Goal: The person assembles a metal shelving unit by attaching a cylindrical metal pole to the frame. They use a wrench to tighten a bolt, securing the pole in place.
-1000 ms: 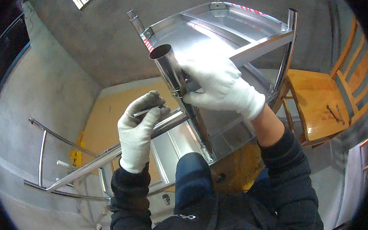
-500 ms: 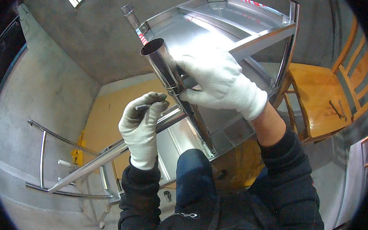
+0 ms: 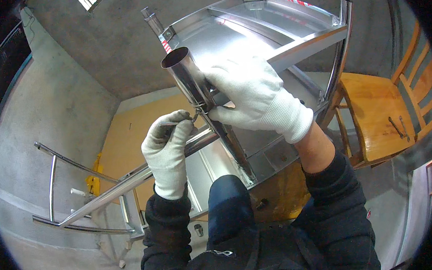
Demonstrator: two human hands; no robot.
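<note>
A shiny metal tube (image 3: 185, 80) with an open upper end leans in front of me, narrowing at a wire-like ring (image 3: 200, 106) into a lower leg. My right hand (image 3: 256, 96), in a white knit glove, is closed around the tube from the right side. In my left hand (image 3: 164, 151), also gloved, a thin grey hex key (image 3: 168, 123) is pinched between thumb and fingers. Its bent tip reaches the tube just under the ring; whether it sits in a screw is too small to tell. A polished cross rail (image 3: 199, 142) joins the tube behind that hand.
An upturned stainless steel table frame (image 3: 310, 41) with tubular legs stands beyond my hands. Chrome railing (image 3: 106, 194) extends to the left. Two wrenches (image 3: 398, 128) lie on a wooden chair (image 3: 374, 112) at right. A small metal fitting (image 3: 198, 230) sits on the floor.
My left hand has shifted slightly to the right, and the hex key's bent tip now shows against the tube. The tube's top has tilted a little left; my right hand keeps its hold.
</note>
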